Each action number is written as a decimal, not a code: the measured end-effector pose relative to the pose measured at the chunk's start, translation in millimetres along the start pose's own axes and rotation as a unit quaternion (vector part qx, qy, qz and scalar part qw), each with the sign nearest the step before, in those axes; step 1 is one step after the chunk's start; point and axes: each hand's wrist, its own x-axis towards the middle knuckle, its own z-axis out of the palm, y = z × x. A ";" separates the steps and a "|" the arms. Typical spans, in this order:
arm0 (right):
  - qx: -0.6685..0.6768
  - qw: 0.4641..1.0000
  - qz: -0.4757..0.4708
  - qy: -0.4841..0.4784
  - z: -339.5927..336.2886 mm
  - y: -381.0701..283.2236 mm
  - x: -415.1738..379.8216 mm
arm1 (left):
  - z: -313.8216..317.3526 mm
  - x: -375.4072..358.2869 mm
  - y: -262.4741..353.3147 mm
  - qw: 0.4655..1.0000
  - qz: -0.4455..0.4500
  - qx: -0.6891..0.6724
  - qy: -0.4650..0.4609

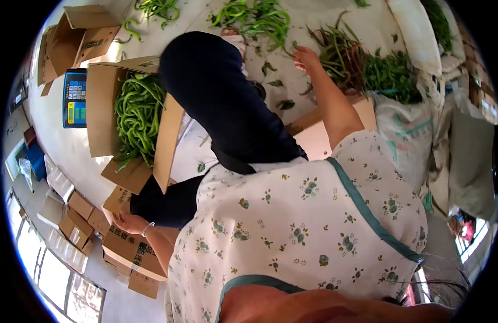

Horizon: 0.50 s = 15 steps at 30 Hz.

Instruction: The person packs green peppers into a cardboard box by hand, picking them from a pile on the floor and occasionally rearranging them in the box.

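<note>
My right hand (pixel 306 59) reaches out low over the floor, fingertips pinched on a thin green chili pepper (pixel 287 50). Just ahead of it lies a loose spread of green chili peppers (pixel 259 20), and to its right a heap of stalks and reddish, wilted peppers (pixel 343 51). My left hand (pixel 126 222), with a bracelet at the wrist, hangs beside my left knee above cardboard boxes (pixel 131 252). Its fingers are partly spread and appear to hold nothing. Between my legs and the scale, an open cardboard box (pixel 102 110) is filled with long green chili peppers (pixel 138 116).
A blue digital scale (pixel 75 99) stands left of the filled box. An open cardboard box (pixel 79 40) is at the upper left. Green peppers (pixel 393 78) show at a white woven sack (pixel 405 126) on the right. Leaves (pixel 285 104) litter the floor.
</note>
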 end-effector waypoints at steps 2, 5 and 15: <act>0.048 0.999 0.009 0.007 20.0 0.5 34.4 | 4.0 4.8 15.8 1.000 0.021 0.003 -0.010; 0.038 0.996 0.052 0.060 44.8 -13.2 72.5 | 4.7 7.3 29.5 0.994 0.091 0.034 -0.049; 0.092 0.991 0.080 -0.053 115.8 -61.2 103.0 | 14.0 -11.7 53.1 0.980 0.160 0.101 -0.066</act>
